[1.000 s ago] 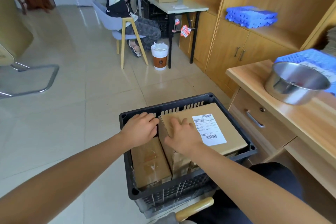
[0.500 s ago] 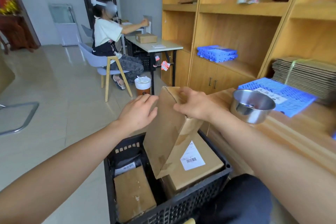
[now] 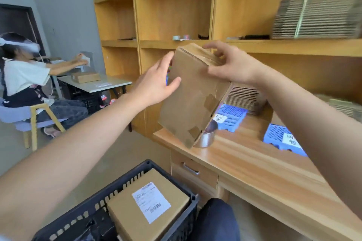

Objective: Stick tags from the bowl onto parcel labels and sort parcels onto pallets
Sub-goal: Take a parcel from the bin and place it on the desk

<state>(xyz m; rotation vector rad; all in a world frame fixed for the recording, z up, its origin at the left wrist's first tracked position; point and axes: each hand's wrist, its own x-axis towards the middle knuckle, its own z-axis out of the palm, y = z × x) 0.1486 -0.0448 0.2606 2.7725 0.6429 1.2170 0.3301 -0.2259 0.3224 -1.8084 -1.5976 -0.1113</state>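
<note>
I hold a brown cardboard parcel point(image 3: 192, 100) in the air above the wooden desk point(image 3: 254, 164), tilted, its plain taped underside toward me. My left hand point(image 3: 156, 82) presses its left face and my right hand point(image 3: 233, 64) grips its top right edge. The steel bowl point(image 3: 205, 137) stands on the desk, mostly hidden behind the parcel's lower corner. Two blue pallets lie on the desk: one point(image 3: 233, 117) behind the bowl and one point(image 3: 282, 139) at the right, each with a white paper label. Another parcel point(image 3: 148, 207) with a white shipping label lies in the black crate point(image 3: 109, 197) below.
Wooden shelving point(image 3: 176, 15) rises behind the desk, with stacks of flat cardboard point(image 3: 317, 17) on it. A seated person point(image 3: 25, 78) works at a small table point(image 3: 94, 84) at the left. Tiled floor point(image 3: 109, 154) lies between us.
The parcel has come up out of the crate and moved right, over the desk near the bowl. My view has swung up and right with it.
</note>
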